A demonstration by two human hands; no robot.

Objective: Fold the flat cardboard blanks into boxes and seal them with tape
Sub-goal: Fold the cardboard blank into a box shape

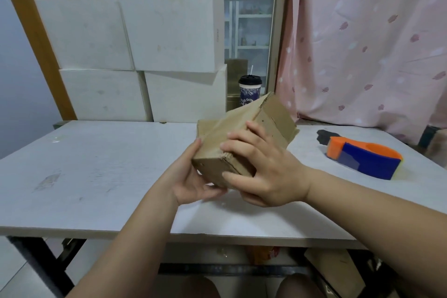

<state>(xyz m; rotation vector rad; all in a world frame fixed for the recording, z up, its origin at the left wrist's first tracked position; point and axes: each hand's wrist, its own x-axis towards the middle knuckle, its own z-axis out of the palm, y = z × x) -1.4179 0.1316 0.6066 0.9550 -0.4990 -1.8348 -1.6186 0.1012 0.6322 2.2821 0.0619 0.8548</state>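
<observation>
Your left hand [191, 184] is cupping the cardboard box [232, 128] from below at the centre of the frame, thumb lying along its left side, fingers curling underneath. Your right hand [261, 172] is gripping the near end, fingers spreading over the top edge and thumb pressing the front face. You are holding the box tilted just above the white table [96, 164], its far flaps standing open. An orange and blue tape dispenser [362, 159] is sitting on the table at the right of the frame, well apart from the box. White cartons [135, 55] are standing stacked at upper left, a lidded cup [250, 91] beside them, a pink curtain [362, 43] hanging at upper right.
</observation>
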